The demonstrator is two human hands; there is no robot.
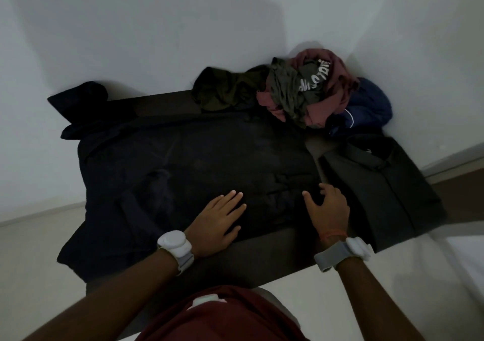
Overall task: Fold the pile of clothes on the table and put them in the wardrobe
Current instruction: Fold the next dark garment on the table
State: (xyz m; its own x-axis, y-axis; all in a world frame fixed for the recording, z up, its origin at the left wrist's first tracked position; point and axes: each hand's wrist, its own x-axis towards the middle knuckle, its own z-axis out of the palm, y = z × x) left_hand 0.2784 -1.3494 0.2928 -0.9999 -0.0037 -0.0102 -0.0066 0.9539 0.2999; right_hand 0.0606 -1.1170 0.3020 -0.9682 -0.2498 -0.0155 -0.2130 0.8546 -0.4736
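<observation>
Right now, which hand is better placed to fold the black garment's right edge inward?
Probably the right hand: it sits at that edge of the black garment; the left hand lies flat mid-cloth.

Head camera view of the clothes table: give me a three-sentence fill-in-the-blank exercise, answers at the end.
1. The left hand presses flat on a large spread-out garment coloured ____.
2. The crumpled maroon garment tops the pile in the far ____ corner of the dark table.
3. The folded dark grey garment lies to the ____ of the right hand.
Answers: black; right; right.
</observation>
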